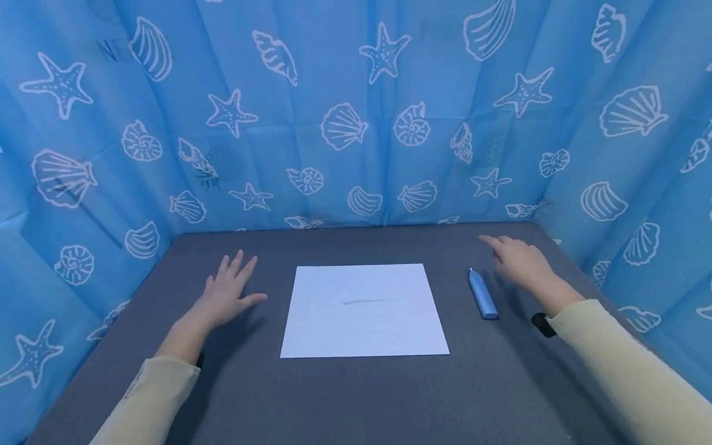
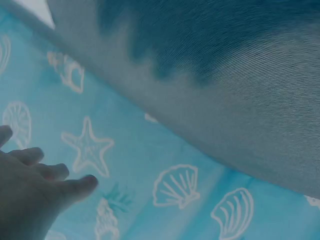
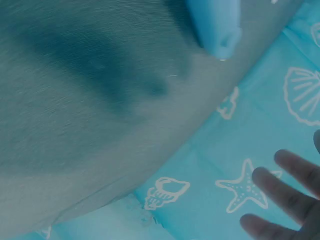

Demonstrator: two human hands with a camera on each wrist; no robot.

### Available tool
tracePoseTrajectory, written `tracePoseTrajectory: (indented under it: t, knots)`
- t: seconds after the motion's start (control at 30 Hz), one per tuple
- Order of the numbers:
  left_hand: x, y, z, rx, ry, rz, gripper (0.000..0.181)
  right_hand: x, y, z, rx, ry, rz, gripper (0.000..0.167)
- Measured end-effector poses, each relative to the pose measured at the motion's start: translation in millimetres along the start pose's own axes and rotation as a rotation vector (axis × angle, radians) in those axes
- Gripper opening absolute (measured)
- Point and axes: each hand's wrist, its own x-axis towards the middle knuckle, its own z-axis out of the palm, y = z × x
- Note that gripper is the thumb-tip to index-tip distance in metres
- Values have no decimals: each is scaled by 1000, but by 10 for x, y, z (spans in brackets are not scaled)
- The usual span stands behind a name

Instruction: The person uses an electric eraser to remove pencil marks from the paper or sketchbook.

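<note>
My left hand (image 1: 222,298) is held out over the table, left of a white sheet of paper (image 1: 367,334), its fingers spread and holding nothing. A faint grey pencil-like smudge (image 1: 364,302) crosses the paper's middle. On the right lies a thick blue pen-shaped tool (image 1: 482,296), its narrow pale tip pointing away from me. Just beyond and right of it, my right hand (image 1: 520,266) hovers apart from the tool, with nothing in it. The right wrist view shows its fingers (image 3: 285,195) extended and the tool's blunt end (image 3: 220,30) at the top.
The dark grey table (image 1: 356,402) reaches back to a blue curtain (image 1: 311,80) printed with white shells and starfish. This curtain also encloses the left and right sides. Both arms wear pale sleeves (image 1: 617,352), with a dark band at the wrist.
</note>
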Motion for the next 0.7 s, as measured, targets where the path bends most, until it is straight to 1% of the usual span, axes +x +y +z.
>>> tracePoseTrajectory:
  t: [0.17, 0.3, 0.4, 0.47, 0.6, 0.7]
  knots:
    - [-36, -34, 132, 16, 9, 85, 83, -86, 47, 44, -32, 29, -95, 46]
    - [-68, -51, 232, 37, 1, 136, 82, -162, 103, 87, -53, 69, -170, 46]
    - [-117, -36, 297, 67, -6, 178, 80, -207, 150, 120, -80, 96, -219, 46]
    - [-149, -30, 346, 102, -17, 215, 79, -234, 182, 136, -107, 111, -272, 49]
    - [-182, -24, 442, 139, -53, 290, 80, -283, 240, 192, -187, 87, -383, 60]
    - [-175, -1, 488, 136, -93, 325, 81, -293, 264, 274, -254, 41, -455, 63]
